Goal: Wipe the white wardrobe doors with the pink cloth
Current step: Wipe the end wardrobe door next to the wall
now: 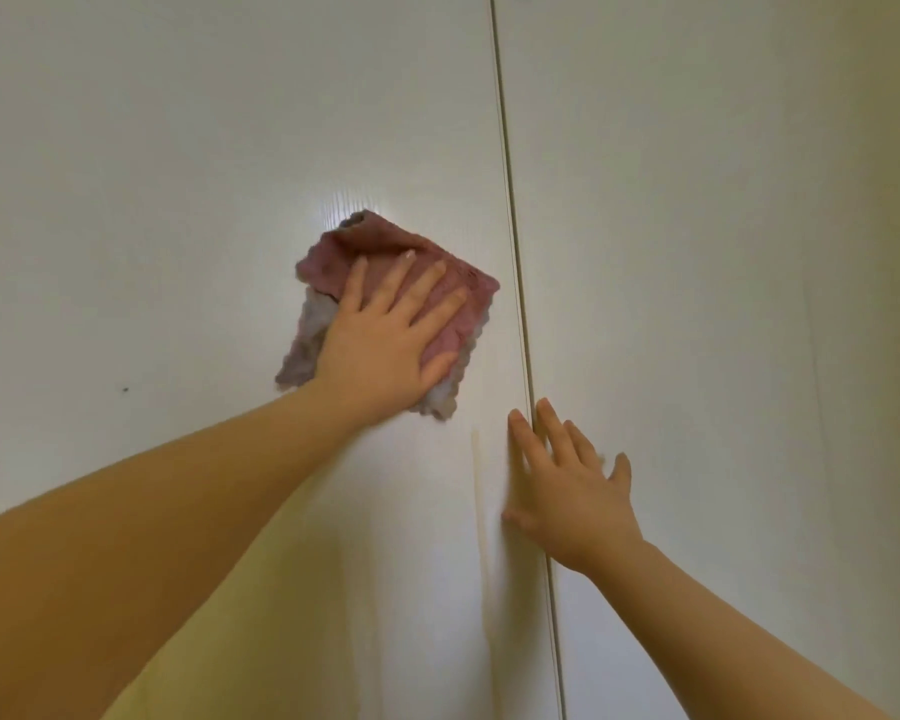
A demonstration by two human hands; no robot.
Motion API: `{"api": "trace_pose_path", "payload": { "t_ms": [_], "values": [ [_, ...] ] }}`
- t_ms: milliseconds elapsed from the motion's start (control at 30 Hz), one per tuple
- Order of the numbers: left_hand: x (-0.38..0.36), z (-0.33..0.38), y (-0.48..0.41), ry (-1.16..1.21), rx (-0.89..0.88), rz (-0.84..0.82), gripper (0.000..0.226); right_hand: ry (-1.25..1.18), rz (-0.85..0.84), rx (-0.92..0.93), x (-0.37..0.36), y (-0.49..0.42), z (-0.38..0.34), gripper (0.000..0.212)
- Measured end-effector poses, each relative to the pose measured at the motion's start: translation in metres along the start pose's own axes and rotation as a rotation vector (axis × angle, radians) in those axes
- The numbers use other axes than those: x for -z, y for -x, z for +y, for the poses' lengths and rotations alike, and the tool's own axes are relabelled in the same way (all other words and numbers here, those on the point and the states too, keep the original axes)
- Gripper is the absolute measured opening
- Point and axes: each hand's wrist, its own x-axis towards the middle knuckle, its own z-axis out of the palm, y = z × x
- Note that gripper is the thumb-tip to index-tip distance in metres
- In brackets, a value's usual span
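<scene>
Two white wardrobe doors fill the view: the left door (188,200) and the right door (723,252), split by a narrow vertical gap (515,252). My left hand (385,335) presses the pink cloth (458,304) flat against the left door with straight, spread fingers. The cloth is folded, with a paler grey side showing at its left and lower edges. My right hand (572,485) lies flat with spread fingers across the gap, lower and to the right of the cloth, touching both doors.
A small dark speck (125,390) marks the left door at mid height. A faint yellowish vertical streak (479,491) runs down the left door just left of my right hand.
</scene>
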Motion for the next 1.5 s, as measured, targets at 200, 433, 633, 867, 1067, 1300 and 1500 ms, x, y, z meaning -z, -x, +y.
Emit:
{"api": "trace_pose_path", "payload": {
  "t_ms": [200, 433, 633, 867, 1067, 1300, 1500],
  "values": [
    [0.003, 0.023, 0.030, 0.048, -0.535, -0.140, 0.057, -0.200, 0.005, 0.118, -0.004, -0.002, 0.010, 0.079],
    [0.007, 0.037, 0.023, 0.061, -0.184, -0.127, 0.063, -0.303, 0.027, 0.138, -0.006, -0.001, 0.010, 0.077],
    [0.010, 0.014, 0.037, 0.019, -0.519, -0.091, 0.057, -0.287, 0.001, 0.150, -0.012, 0.002, 0.019, 0.075],
    [-0.007, 0.062, 0.082, 0.122, -0.631, -0.153, 0.060, -0.248, -0.019, 0.120, -0.009, 0.002, 0.018, 0.070],
    [0.007, 0.017, 0.034, 0.070, -0.211, -0.046, 0.052, -0.204, -0.032, 0.058, -0.005, 0.004, 0.014, 0.075],
    [0.006, 0.035, 0.075, 0.101, -0.627, -0.147, 0.057, -0.176, -0.072, 0.047, 0.000, 0.004, 0.011, 0.070],
    [-0.008, 0.049, 0.078, 0.072, -0.363, -0.062, 0.059, -0.190, -0.080, 0.029, -0.004, 0.008, 0.006, 0.074]
  ]
}}
